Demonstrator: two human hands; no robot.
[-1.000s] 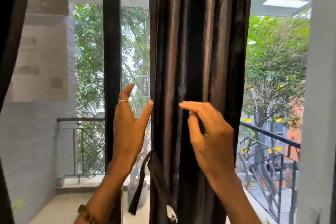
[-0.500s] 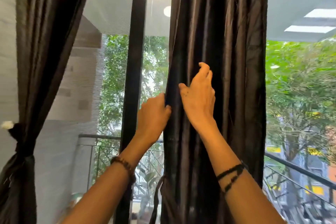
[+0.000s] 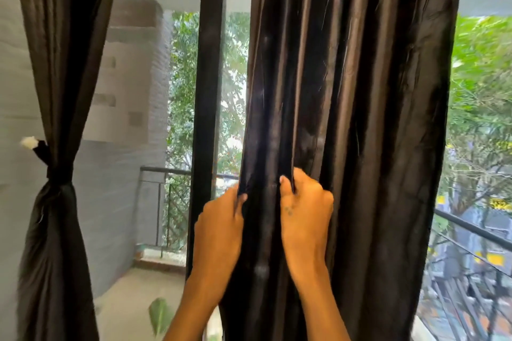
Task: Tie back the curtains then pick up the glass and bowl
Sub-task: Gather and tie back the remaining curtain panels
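A dark shiny curtain (image 3: 360,97) hangs loose in front of me over the window. My left hand (image 3: 219,227) grips its left edge, fingers curled into the folds. My right hand (image 3: 304,210) grips a bunch of pleats just to the right, thumb up against the fabric. At the far left a second dark curtain (image 3: 55,69) is gathered and tied at the waist by a black tie-back (image 3: 56,171) with a white tip. No glass or bowl is in view.
A black window frame post (image 3: 206,108) stands just left of the held curtain. Behind the glass lie a balcony floor, a dark railing (image 3: 471,230), a grey wall and green trees. A green leaf (image 3: 160,315) shows at the bottom.
Both hands have come lower on the curtain and closed on its folds; the right hand lay flat on the fabric before. The view has tilted down a little.
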